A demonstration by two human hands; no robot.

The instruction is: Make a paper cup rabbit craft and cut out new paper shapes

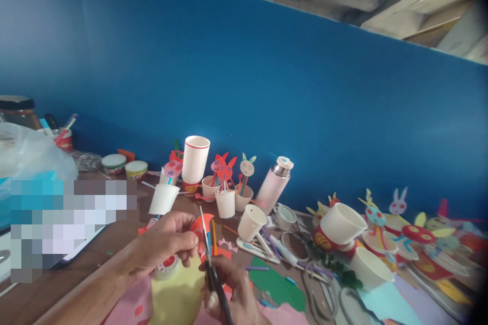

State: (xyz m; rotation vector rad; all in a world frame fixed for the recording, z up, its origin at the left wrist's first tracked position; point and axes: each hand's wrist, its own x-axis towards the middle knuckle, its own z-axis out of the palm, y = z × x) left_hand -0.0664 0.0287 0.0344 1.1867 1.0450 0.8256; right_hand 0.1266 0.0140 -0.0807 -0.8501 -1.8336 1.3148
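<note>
Between the thumb and fingers of my left hand (168, 236) is a piece of red-orange paper (207, 220). My right hand (237, 287) grips black-handled scissors (218, 288), their blades pointing up and away beside the paper. The blade tips look slightly apart, but I cannot tell whether they are cutting. Below the hands lies yellow paper (175, 294) with pink paper (133, 300) beside it. A roll of tape or similar ring (166, 267) sits under my left wrist, partly hidden.
A stack of paper cups (195, 158) and a pink-white flask (272, 188) stand by the blue wall. Cups with paper animal faces (226, 170) are behind my hands, more at right. Green paper (278, 284), a utility knife (257, 250) and a phone (86, 241) lie about.
</note>
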